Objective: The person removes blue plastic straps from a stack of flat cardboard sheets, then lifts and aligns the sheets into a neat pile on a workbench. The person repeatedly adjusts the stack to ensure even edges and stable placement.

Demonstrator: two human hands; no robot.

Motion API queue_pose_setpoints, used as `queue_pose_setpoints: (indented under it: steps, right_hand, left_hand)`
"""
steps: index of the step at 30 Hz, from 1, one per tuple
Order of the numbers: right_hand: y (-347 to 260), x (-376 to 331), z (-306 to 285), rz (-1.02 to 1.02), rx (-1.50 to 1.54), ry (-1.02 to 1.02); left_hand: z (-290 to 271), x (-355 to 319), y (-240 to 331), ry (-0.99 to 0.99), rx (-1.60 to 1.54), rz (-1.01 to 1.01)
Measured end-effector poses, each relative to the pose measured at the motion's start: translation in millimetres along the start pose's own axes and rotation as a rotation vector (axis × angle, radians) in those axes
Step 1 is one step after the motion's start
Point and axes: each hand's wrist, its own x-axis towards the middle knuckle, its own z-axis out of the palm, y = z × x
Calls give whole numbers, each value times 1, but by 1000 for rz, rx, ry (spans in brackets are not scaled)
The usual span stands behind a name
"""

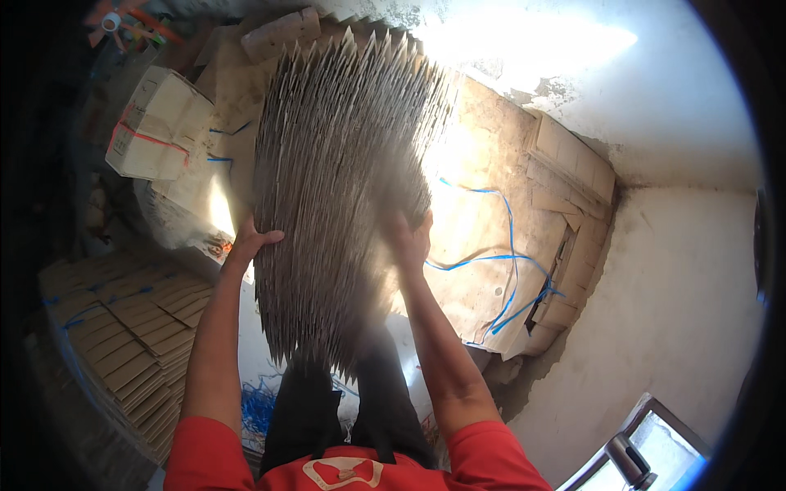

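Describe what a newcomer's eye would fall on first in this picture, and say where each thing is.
First comes the large stack of thin, jagged-edged sheets in the middle, with the left hand at its left side and the blurred right hand at its right. Next, bright glare bleaches the wall at upper right. Then a blue strap stands out, curling over the pale brown surface right of the stack.

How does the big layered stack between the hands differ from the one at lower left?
The held stack, between left hand and right hand, shows jagged, pointed ends; the lower-left stack shows flatter, overlapping rows. The held stack looks greyer, the lower-left stack browner. Both are many thin layers packed closely.
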Motion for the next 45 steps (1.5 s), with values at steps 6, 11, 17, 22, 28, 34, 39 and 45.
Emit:
queue_pose_setpoints:
  steps: [6,11,17,22,28,34,39,45]
  right_hand:
    - [-13,-7,5,147,-78,57]
    - [-24,-10,4,233,-156,33]
    - [-26,-7,17,270,-203,65]
    - [-23,-6,20,246,-307,128]
    - [-25,-2,12,132,-518,144]
    - [-130,-12,85,-933,-768,-422]
    - [-129,-8,125,-1139,-958,-610]
    - [-122,-4,136,-1195,-905,-619]
  left_hand:
    - [-3,-9,18,147,97,-27]
    - [-8,-6,10,67,-11,-71]
    - [-1,6,-3,78,-52,54]
    - [2,11,0,131,-7,98]
    - [-13,14,2,35,16,74]
    - [-18,13,10,6,34,65]
    - [-27,8,19,49,77,1]
    - [-37,-2,10,281,166,16]
